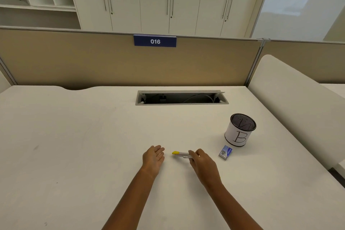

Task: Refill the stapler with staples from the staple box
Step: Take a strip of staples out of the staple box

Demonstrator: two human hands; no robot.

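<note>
right hand [202, 162] pinches stapler [180, 154] at its rear; left hand [153, 157] open, empty beside its tip. staple box [225, 152] right of hand, unopened. risk: thin grip lets stapler twist.

White cabinets [155, 0] behind tan partition [112, 61], white desk [74, 136].

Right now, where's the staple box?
In the head view the staple box lies on the desk at the right, just in front of the mesh pen cup marked B and right of the right hand holding the stapler.
</note>
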